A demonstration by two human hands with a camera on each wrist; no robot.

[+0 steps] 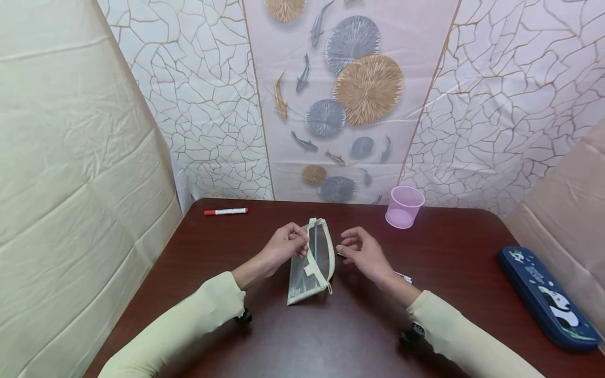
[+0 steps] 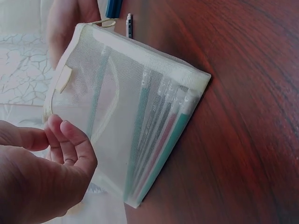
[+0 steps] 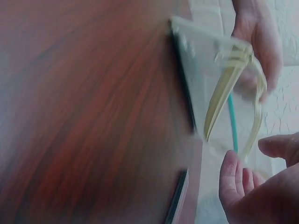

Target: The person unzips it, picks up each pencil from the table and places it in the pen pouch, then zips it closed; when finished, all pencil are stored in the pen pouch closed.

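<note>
You are holding a translucent mesh zip pouch with cream edging point(image 1: 304, 282) at the middle of the dark reddish-brown wooden counter point(image 1: 321, 341), its bottom edge resting there and its unzipped mouth gaping toward your right. Your left hand point(image 1: 282, 245) is pinching the rim on the left side of that mouth, thumb and fingers closed on the edging. Your right hand point(image 1: 365, 253) is hovering just right of the pouch, its fingers loosely curved with a gap between them and the thumb, having hold of nothing. Several slim pencils in teal, dark and reddish colours point(image 2: 156, 135) are lying inside along the pouch's bottom, while another teal stick point(image 3: 232, 119) is leaning apart from them within it. A slim white-tipped stick point(image 1: 403, 277) is lying on the counter beneath your right wrist. A white marker with red ends point(image 1: 226, 211) is lying at far left, a pink mesh cylindrical cup point(image 1: 405, 209) is standing at far right, and a navy-blue panda-printed case point(image 1: 543, 294) is resting along the right side.
</note>
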